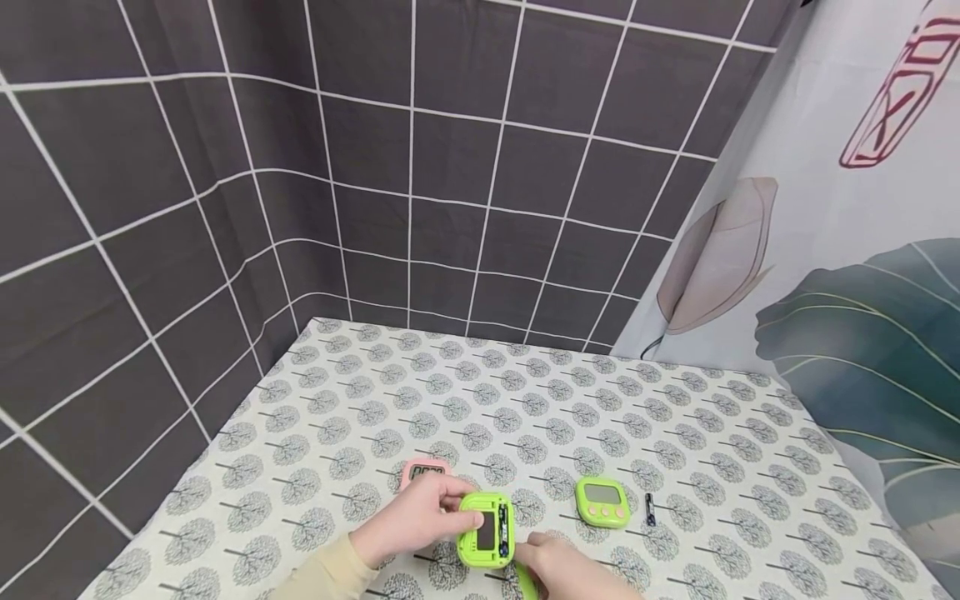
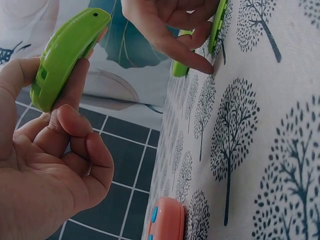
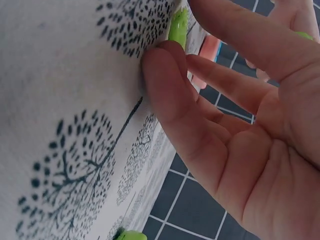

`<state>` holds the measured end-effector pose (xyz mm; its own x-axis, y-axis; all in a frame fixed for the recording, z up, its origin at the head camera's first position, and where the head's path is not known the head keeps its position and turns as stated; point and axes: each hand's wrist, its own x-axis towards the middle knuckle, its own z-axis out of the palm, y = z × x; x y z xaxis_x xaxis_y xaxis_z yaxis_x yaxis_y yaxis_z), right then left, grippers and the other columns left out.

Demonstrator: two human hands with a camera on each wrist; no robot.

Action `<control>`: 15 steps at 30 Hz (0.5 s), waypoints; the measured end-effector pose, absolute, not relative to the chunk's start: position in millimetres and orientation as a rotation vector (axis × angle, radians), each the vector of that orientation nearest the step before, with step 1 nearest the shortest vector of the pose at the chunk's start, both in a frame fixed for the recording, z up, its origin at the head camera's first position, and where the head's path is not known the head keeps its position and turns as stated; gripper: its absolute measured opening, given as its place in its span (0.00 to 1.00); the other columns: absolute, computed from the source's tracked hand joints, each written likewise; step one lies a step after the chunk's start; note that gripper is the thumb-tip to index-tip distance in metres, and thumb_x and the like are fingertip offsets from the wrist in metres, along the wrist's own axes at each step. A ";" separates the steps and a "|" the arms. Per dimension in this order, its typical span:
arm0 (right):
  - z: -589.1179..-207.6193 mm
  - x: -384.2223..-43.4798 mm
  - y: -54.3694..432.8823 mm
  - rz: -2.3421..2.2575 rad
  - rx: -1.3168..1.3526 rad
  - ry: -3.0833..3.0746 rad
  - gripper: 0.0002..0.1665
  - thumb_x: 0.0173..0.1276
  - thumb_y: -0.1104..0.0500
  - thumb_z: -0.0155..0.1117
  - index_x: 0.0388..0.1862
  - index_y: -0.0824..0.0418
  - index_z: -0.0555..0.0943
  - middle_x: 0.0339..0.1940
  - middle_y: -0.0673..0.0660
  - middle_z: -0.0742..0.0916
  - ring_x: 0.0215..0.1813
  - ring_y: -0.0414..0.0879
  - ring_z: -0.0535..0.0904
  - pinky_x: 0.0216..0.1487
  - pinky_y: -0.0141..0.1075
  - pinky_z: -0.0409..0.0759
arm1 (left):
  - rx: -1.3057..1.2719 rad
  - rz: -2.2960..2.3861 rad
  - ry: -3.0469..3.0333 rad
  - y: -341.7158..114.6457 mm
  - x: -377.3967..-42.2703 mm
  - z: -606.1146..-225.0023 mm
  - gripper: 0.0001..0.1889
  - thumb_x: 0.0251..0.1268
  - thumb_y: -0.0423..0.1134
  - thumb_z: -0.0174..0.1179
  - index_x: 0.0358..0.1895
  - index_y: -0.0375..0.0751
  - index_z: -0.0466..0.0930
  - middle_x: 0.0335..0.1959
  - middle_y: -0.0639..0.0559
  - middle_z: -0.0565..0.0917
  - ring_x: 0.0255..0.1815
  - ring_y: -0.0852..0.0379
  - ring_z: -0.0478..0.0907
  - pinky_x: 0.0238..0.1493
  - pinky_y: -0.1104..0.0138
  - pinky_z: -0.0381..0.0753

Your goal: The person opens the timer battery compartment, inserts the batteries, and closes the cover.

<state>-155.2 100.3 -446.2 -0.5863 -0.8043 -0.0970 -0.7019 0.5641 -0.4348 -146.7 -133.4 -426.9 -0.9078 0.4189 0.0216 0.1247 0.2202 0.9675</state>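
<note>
Left hand (image 1: 420,518) pinches the squarish lime-green plastic timer (image 1: 488,537) toward table's (image 1: 750,450) near edge; tilting could spill its black cylindrical battery (image 1: 503,527); right hand (image 1: 561,567), grip unclear!

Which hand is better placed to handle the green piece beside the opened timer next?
Right, most likely: the right hand has its fingers at the green piece, while the left hand holds the opened timer.

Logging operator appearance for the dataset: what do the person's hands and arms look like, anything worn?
Left hand: no glove, with a plain pale-yellow sleeve ending near the wrist. Right hand: no glove, no sleeve in view. No rings, cables or markings show on either.
</note>
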 end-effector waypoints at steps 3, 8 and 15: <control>-447.5 -155.2 99.2 -0.543 -1.225 2.503 0.22 0.49 0.51 0.73 0.45 0.49 0.82 0.25 0.37 0.74 0.29 0.29 0.68 0.31 0.26 0.71 | 0.532 1.750 2.249 -133.4 -146.8 -427.3 0.11 0.57 0.34 0.64 0.43 0.35 0.83 0.26 0.50 0.85 0.19 0.67 0.74 0.21 0.76 0.73; -447.0 -155.4 99.6 -0.655 -1.210 2.477 0.21 0.44 0.64 0.71 0.41 0.52 0.83 0.21 0.38 0.72 0.25 0.28 0.66 0.26 0.22 0.68 | 0.547 1.751 2.249 -133.5 -146.6 -427.6 0.11 0.57 0.34 0.64 0.43 0.35 0.83 0.26 0.49 0.85 0.21 0.66 0.75 0.22 0.76 0.74; -445.8 -154.3 98.6 -0.725 -1.102 2.459 0.19 0.44 0.61 0.74 0.37 0.54 0.81 0.21 0.39 0.72 0.24 0.29 0.66 0.24 0.24 0.69 | 0.543 1.752 2.248 -133.5 -146.4 -427.0 0.11 0.57 0.33 0.64 0.43 0.34 0.83 0.27 0.48 0.86 0.22 0.66 0.77 0.25 0.74 0.78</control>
<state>-154.3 98.6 -445.8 -0.6364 -0.7643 -0.1039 -0.5856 0.5664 -0.5798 -146.4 -133.5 -427.0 -0.9022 0.4296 0.0382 0.1421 0.2124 0.9668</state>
